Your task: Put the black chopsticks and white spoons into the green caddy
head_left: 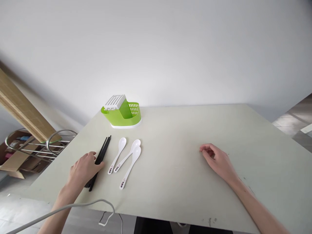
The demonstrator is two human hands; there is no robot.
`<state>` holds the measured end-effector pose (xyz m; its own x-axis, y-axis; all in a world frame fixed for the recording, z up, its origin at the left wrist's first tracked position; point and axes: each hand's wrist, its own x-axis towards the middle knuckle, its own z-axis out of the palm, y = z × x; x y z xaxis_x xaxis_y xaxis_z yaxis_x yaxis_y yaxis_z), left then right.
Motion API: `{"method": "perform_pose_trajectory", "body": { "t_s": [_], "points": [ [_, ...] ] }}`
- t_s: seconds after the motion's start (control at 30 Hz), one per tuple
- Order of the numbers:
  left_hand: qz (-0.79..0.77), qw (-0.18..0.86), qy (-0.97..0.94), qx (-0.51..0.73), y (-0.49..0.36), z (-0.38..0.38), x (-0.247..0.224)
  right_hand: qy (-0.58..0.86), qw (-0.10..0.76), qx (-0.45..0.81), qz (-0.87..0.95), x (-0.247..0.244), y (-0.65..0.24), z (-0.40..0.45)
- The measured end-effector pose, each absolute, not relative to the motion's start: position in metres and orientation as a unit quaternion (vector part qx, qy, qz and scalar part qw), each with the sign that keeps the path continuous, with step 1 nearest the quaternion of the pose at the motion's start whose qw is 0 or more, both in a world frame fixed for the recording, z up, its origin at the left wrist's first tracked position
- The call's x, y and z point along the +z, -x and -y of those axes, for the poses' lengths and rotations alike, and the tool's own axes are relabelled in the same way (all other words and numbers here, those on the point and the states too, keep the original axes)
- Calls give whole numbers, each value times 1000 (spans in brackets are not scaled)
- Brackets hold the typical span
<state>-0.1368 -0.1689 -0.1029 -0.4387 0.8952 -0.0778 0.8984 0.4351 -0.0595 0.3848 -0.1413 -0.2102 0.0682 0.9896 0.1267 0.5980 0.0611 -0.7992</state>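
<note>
My left hand (pixel 85 169) lies over a bundle of black chopsticks (pixel 102 151) at the table's left, thumb on one side and fingers on the other, closed around it. Just right of this bundle lie three white spoons, bowls pointing away from me: a left spoon (pixel 117 156), a middle spoon (pixel 128 155) and a right spoon (pixel 131 169). The middle and right ones touch or overlap near their bowls. Behind them stands a green and white utensil caddy (pixel 122 115). On the right, my right hand (pixel 216 160) rests on the table, fingers curled together, holding nothing visible.
The pale table (pixel 175 175) meets a white wall (pixel 170 52) at its back edge. A grey cable (pixel 73 205) crosses the front left, over my left forearm. Beyond the left edge are a metal rack (pixel 55 146), a long cardboard piece (pixel 24 107) and a cardboard box (pixel 17 159).
</note>
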Motion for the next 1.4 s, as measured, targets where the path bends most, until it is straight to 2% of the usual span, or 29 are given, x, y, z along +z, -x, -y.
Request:
{"method": "perform_pose_trajectory", "body": {
  "t_s": [0.27, 0.73, 0.83, 1.07, 1.17, 1.27, 1.33, 1.4],
  "points": [
    [-831, -24, -546, -103, 142, 163, -101, 627, 373, 263, 632, -213, -386, 141],
    [-821, -49, -561, -100, 159, 166, -99, 627, 370, 261, 633, -212, -386, 141],
    [-839, -26, -541, -56, 149, 168, -83, 625, 370, 258, 637, -212, -386, 141],
    [-827, -32, -546, 128, 83, 181, -20, 631, 368, 253, 634, -212, -385, 140],
    [-763, 71, -594, 245, 46, 178, -2, 628, 370, 258, 634, -212, -385, 140],
    [-657, 271, -628, 319, 7, 166, -11, 629, 367, 264, 632, -212, -386, 139],
    [-589, 401, -626, 318, -20, 156, -31, 633, 364, 265, 630, -210, -385, 139],
    [-553, 480, -618, 285, -45, 147, -57, 634, 365, 263, 629, -209, -385, 139]
  ]
}}
